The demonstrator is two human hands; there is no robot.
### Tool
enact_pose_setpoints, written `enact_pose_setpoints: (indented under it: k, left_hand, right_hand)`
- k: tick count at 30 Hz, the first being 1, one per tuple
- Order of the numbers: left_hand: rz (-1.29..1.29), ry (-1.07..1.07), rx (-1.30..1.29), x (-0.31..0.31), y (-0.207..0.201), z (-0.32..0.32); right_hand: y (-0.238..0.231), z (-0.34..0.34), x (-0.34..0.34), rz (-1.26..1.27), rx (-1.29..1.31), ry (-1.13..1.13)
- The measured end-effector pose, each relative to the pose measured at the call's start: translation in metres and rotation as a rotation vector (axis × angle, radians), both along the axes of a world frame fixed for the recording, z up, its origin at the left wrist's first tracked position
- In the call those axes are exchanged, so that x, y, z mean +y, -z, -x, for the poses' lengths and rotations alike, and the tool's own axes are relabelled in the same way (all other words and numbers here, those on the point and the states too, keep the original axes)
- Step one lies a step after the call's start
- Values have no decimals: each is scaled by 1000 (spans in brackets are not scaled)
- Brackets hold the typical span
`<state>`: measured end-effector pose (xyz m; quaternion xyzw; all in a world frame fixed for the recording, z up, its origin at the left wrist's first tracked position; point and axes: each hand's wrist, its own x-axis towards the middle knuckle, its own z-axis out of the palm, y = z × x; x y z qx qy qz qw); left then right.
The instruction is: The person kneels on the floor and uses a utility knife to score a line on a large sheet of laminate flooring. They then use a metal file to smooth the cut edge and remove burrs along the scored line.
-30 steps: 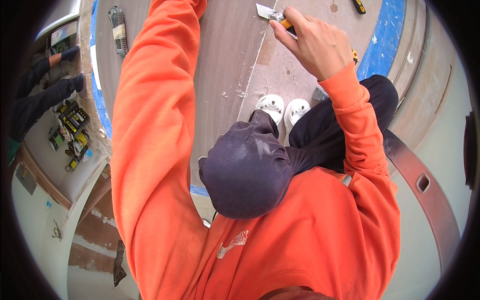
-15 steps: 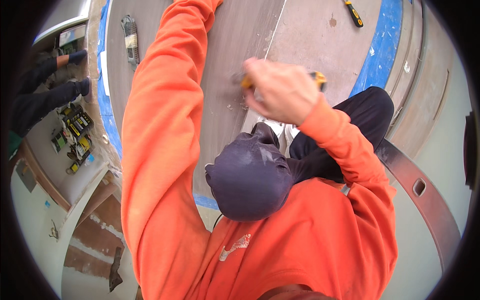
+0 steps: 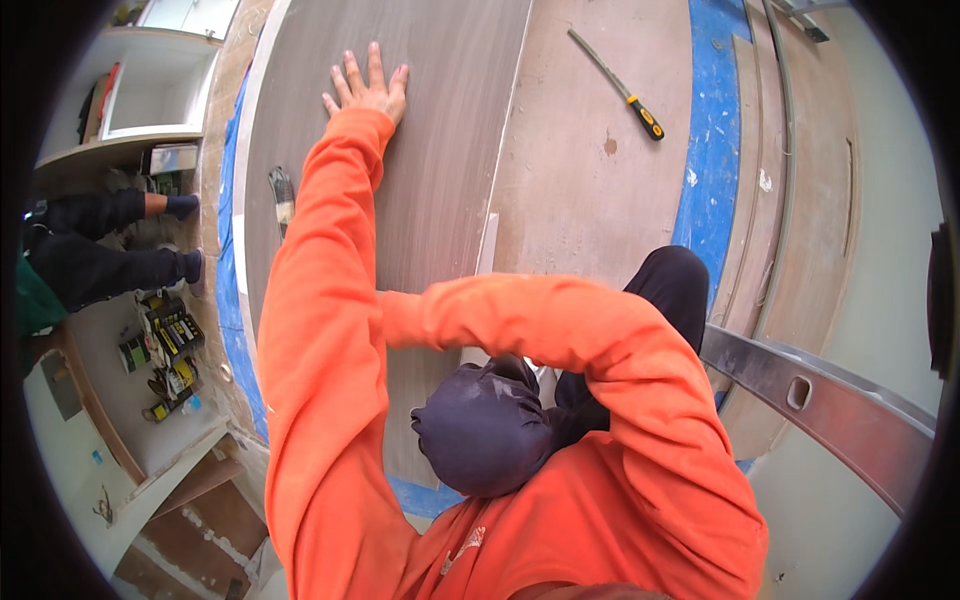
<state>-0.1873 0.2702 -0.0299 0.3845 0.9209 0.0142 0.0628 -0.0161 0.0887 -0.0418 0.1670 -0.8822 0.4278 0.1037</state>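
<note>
- Wood-grain panel [image 3: 450,110] lies beneath the left hand [image 3: 372,98], fingers [image 3: 375,62] spread wide!
- Right hand's hidden behind the left sleeve [image 3: 325,290]; can't tell its fingers' state.
- Flat palm, even pressure: that should steady best.

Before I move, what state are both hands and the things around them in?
Bare left hand: palm down, fingers spread on the grey wood-grain panel.
Panel: lying flat.
Right hand: hidden behind the orange left sleeve, grip unclear.
Slim metal tool with black-and-yellow handle: lying on the pinkish board.
Grey ridged tool: on the panel, partly covered by that sleeve.
Blue covering strip: white-spattered.
</note>
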Motion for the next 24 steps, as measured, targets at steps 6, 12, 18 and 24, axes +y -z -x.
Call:
enact_pose_setpoints:
  k: [6, 12, 18, 24]
  left_hand:
    - [8, -15, 8, -19, 6, 4]
    - [-199, 122, 34, 26, 6, -79]
    - [-344, 296, 174, 99, 8, -100]
    - [-405, 333, 139, 118, 8, -94]
  right_hand:
    - [-89, -103, 155, -246, -216, 277]
    - [-27, -180, 338, 388, -251, 1228]
    - [173, -162, 439, -309, -803, 1429]
    - [223, -147, 436, -523, -871, 1309]
